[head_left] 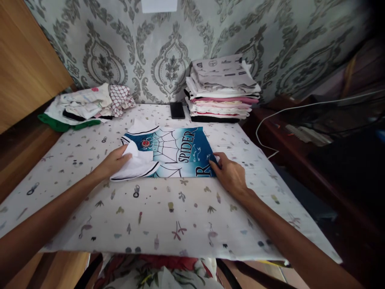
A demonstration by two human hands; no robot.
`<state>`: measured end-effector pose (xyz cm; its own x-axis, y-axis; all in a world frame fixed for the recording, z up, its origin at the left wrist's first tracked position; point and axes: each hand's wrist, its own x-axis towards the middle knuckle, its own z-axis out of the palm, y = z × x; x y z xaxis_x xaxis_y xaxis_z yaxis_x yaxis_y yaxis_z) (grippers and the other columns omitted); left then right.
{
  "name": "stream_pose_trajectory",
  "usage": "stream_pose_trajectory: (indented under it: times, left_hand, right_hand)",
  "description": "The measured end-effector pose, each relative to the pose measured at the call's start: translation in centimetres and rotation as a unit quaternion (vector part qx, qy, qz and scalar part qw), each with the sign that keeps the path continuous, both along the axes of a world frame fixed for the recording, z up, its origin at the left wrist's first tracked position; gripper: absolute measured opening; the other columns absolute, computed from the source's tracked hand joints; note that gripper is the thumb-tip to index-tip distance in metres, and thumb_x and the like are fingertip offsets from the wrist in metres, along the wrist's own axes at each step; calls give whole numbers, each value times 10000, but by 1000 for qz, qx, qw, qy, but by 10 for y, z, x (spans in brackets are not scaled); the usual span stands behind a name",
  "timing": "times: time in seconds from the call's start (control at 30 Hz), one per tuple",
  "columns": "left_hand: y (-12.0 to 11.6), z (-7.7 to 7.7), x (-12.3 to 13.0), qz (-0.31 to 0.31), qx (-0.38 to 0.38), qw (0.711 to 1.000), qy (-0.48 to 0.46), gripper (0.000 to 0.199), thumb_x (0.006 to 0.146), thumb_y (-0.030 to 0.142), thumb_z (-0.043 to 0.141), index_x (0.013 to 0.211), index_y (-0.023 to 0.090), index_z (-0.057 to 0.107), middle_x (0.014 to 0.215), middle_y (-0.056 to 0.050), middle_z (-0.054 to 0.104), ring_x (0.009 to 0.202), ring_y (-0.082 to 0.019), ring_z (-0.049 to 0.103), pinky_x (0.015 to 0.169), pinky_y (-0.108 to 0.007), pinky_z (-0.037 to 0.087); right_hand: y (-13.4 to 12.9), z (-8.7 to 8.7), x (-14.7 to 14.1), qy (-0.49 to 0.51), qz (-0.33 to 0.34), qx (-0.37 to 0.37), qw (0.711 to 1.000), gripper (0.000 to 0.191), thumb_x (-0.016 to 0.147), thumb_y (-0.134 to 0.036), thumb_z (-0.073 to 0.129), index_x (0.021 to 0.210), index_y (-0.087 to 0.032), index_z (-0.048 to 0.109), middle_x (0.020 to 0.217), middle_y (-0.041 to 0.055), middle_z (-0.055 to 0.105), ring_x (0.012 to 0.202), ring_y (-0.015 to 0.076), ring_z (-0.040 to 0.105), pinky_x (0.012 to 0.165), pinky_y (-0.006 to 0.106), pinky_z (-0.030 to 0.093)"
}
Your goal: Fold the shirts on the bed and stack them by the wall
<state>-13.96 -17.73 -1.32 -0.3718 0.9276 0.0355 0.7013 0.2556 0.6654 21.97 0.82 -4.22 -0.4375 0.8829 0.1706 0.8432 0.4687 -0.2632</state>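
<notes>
A blue and white shirt [168,150] with "SPIDER" lettering and a web print lies partly folded on the patterned cloth-covered table [168,216]. My left hand [116,160] pinches its white sleeve part at the left end. At the opposite end, my right hand [230,172] grips the blue bottom corner between thumb and fingers. The near side of the shirt is folded over toward the middle, and part of the print is hidden beneath it.
A tall stack of folded clothes [221,94] stands at the back right, beside a black phone [177,110]. Loosely heaped clothes [87,106] lie at the back left. A white cable [288,107] hangs at the right over dark furniture. Patterned wallpaper [171,52] rises behind.
</notes>
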Motion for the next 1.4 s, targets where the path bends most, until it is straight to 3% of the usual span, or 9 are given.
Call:
stream_pose_trajectory:
  times: [0.2,0.37,0.5,0.67,0.87,0.97,1.1,1.23,1.4]
  left_hand:
    - [1,5,-3,-24,-4,998,-56,452,782,547,516,981,161,637,946,-59,687,883,-273,615,827,-373,506]
    - [-2,3,-6,-33,7,969,-243,666,738,583,679,1253,166,615,1056,-81,735,928,-291,668,760,-347,545]
    - [-5,-2,-7,-20,11,938,-345,789,684,583,760,1346,199,570,1116,-99,741,922,-299,696,736,-353,566]
    - [-7,-5,-8,-32,23,925,-377,782,703,554,762,1365,200,542,1169,-110,723,947,-291,700,771,-366,569]
    - [-4,-13,-18,19,-10,964,-266,665,707,525,686,1245,157,558,861,-61,723,730,-248,680,606,-321,521]
    - [-7,-3,-20,47,-68,994,-74,551,752,423,616,1242,180,551,821,-44,702,750,-261,671,656,-347,513]
    - [-16,24,-11,77,-90,972,202,502,871,333,497,1362,230,494,972,-78,705,931,-300,669,837,-426,502]
    - [-16,33,4,-20,2,980,197,452,956,307,373,1372,184,500,1298,-119,633,1201,-283,587,1019,-432,457]
    - [-16,1,19,-202,-13,968,145,543,1031,409,283,1486,149,425,1590,-116,398,1486,-259,318,1210,-414,259]
  right_hand:
    - [0,11,-17,28,96,116,988,315,937,-315,487,1161,-168,653,1070,150,677,999,299,618,806,391,476]
    - [-20,41,-104,31,287,-121,950,241,965,-314,486,1001,-188,689,1037,84,716,933,210,635,809,305,455]
    - [-45,47,-170,-20,234,-171,957,360,968,-477,483,835,-196,664,902,78,718,847,219,624,662,299,390]
    - [-60,36,-190,22,236,-174,956,141,855,-272,597,726,-217,609,853,18,700,797,177,598,622,270,347]
    - [-65,31,-181,86,218,-137,963,131,923,-236,478,917,-221,608,785,10,680,715,178,581,627,274,338]
    - [-67,32,-181,22,211,-121,970,178,944,-248,479,1075,-228,597,829,31,701,750,209,607,622,289,309]
    - [-69,32,-181,-1,224,-113,968,318,957,-298,484,1263,-227,531,857,40,714,779,232,631,629,295,319]
    - [-73,33,-175,14,237,-121,964,422,944,-278,492,1361,-219,466,842,24,712,767,220,635,644,289,355]
    - [-79,33,-165,30,258,-141,955,468,927,-230,495,1393,-230,452,829,-3,709,759,200,635,658,276,374]
